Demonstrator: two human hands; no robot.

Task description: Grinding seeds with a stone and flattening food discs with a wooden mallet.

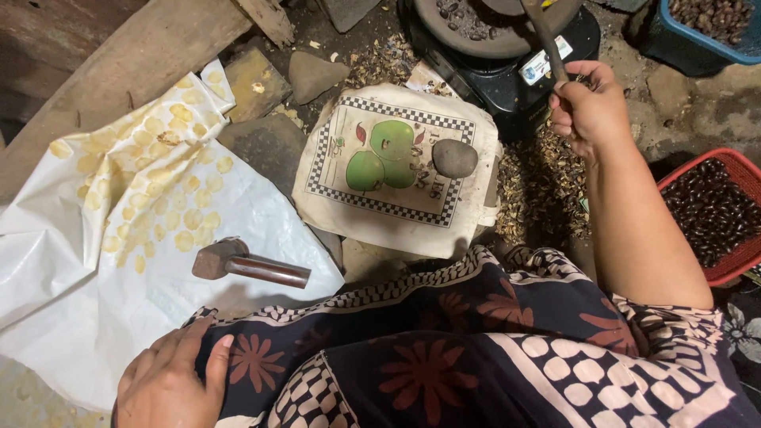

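Nearest the camera, the left hand [170,384] rests flat and spread on the patterned skirt [476,357] over the knee, holding nothing. Just beyond it, a hammer [247,264] with a blunt head and dark handle lies untouched on a white plastic sheet [71,301], where many flattened pale yellow discs [158,182] are spread in loose rows to the sheet's far corner; a good share of the flattening looks done. Ahead of the lap sits a cloth-covered block [396,170] printed with green apples, and a smooth grey stone [454,158] rests on its right side. Broken husks [543,186] litter the floor to the right of it. Farther on, the right hand [587,107] is closed around the stick handle of a stirrer [545,36] that reaches into a dark pan [491,28] of seeds on a small black stove [507,75], so roasting appears under way. A red basket [725,214] and a blue tub [713,28] both hold plenty of dark seeds, suggesting much work remains.
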